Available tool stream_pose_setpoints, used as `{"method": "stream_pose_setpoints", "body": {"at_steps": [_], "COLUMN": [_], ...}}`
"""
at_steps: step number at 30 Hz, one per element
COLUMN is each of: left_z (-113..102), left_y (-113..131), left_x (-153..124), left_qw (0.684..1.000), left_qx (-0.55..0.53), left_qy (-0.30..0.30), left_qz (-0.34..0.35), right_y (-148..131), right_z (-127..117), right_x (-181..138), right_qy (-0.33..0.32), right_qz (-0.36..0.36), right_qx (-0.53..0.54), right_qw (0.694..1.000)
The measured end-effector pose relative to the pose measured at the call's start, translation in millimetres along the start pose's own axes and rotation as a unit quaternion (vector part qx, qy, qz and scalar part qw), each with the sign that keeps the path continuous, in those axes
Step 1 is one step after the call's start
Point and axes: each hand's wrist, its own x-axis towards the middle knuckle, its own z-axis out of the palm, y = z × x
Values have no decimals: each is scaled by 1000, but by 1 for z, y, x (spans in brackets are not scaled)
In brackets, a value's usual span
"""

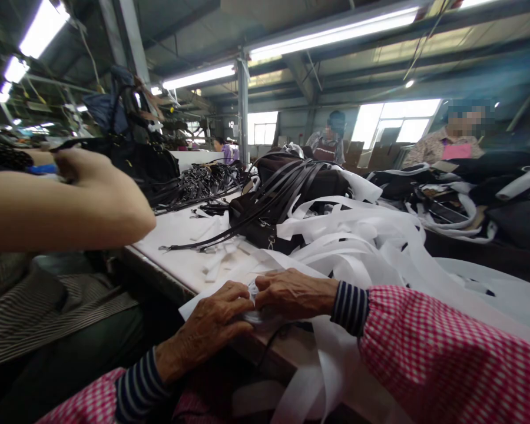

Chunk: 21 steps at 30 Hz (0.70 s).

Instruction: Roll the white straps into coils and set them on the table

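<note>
Evidently, a crinkled, pale strip bundle [252, 290] is being worked at the near edge of the bench [172, 235], where it is touched by both hands. It is met from the left by the left hand [216, 315], with fingers stretched forward, and covered from the right by the right hand [291, 292], with fingers curled; whether it is pinched or merely pressed by either cannot be told. For clean handling, the bundle is best steadied by one hand while the other works, fingertips kept close, and the loose white strips [380, 224] beside the right forearm kept from being dragged in.
</note>
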Motion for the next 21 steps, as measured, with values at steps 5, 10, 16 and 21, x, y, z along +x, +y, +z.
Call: {"method": "stream_pose_setpoints", "body": {"at_steps": [5,10,16,21], "left_z": [0,1,0,1], "left_y": [-2,0,1,0], "left_x": [-1,1,3,0], "left_qw": [1000,1000,1000,999], "left_qx": [0,0,-15,-27], "left_qy": [-2,-2,15,18], "left_qz": [17,1,11,14], "right_y": [2,12,29,35], "right_z": [-6,-5,0,2], "right_x": [-1,-7,1,2], "right_qy": [-13,-32,-52,-45], "right_qz": [14,40,33,43], "right_qx": [-31,43,118,147], "right_qw": [999,998,991,987]}}
